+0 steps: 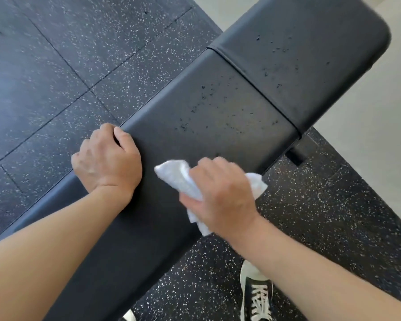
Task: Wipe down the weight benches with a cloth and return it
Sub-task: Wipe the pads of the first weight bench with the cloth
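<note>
1. Down at my feet, a black sneaker (256, 295) with white laces stands on the speckled rubber floor (310, 216), just beside the bench.
2. My right hand (220, 193) is bunched around the white cloth (178, 179), fingers curled over it and pressing it onto the long black pad (195, 126) near its right edge. Cloth pokes out on both sides of my fist and below my palm.
3. My left hand (107, 158) is clamped on the pad's far-left edge, fingers wrapped over the side, thumb tucked in, wrist resting on top of the vinyl.
4. Ahead of the cloth, the pad is dotted with small wet droplets (202, 93), scattered toward the seam.
5. Past the seam sits the shorter seat pad (310, 54), also flecked with droplets, tilted across the upper right.
6. Under the seam on the right, a bit of black frame (298, 154) peeks out.
7. Farthest off, the dark floor mats give way to pale flooring (368, 126).
</note>
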The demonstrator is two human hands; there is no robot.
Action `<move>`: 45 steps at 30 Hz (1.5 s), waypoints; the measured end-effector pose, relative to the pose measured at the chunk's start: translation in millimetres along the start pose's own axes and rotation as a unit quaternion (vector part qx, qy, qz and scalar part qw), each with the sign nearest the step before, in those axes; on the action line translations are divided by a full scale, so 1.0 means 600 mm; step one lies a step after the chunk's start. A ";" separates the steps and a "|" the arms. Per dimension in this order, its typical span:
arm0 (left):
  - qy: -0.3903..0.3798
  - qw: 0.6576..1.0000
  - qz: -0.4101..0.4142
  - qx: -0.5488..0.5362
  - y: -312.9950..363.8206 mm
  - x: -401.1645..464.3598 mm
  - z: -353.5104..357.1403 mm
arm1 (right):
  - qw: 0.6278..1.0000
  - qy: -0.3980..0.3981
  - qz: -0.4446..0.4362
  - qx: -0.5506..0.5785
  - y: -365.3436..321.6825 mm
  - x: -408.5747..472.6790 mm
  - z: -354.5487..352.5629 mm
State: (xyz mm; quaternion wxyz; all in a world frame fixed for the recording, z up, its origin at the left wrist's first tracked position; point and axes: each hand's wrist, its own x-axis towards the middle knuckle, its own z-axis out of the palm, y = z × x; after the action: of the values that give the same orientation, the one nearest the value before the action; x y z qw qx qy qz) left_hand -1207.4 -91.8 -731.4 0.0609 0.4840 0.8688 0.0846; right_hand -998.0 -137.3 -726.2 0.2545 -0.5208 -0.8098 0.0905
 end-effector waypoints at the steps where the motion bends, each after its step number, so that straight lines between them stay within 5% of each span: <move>1: -0.002 1.000 0.002 0.005 -0.001 0.001 0.001 | 1.000 -0.015 -0.015 0.009 -0.030 0.003 0.016; 9: -0.020 1.000 -0.004 0.017 0.002 0.003 -0.001 | 0.996 -0.034 -0.073 0.029 -0.019 0.039 0.013; 16: -0.028 1.000 -0.005 0.000 0.003 0.000 -0.005 | 0.989 -0.025 -0.067 -0.132 0.143 0.013 -0.054; 22: -0.044 0.999 -0.014 -0.008 0.003 -0.003 -0.010 | 0.999 0.017 -0.023 -0.036 0.022 0.134 0.024; 30: -0.042 0.999 -0.024 -0.008 0.005 0.001 -0.008 | 0.985 -0.151 -0.021 -0.075 -0.086 0.339 0.153; 37: -0.043 0.999 -0.013 -0.002 0.001 -0.002 -0.008 | 0.999 0.017 -0.037 0.006 -0.010 0.143 0.058; 41: -0.035 0.999 -0.010 -0.009 -0.003 -0.001 -0.007 | 0.996 -0.013 -0.080 -0.043 0.073 -0.002 -0.033; 45: -0.033 0.999 -0.014 -0.013 -0.003 -0.001 -0.005 | 0.995 0.006 -0.088 -0.040 0.078 0.030 -0.026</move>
State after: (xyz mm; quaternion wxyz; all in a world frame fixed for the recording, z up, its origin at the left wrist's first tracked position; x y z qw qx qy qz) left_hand -1209.0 -93.6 -728.9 0.0973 0.4739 0.8716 0.0788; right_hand -958.7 -102.6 -726.3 0.2451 -0.4579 -0.8540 0.0318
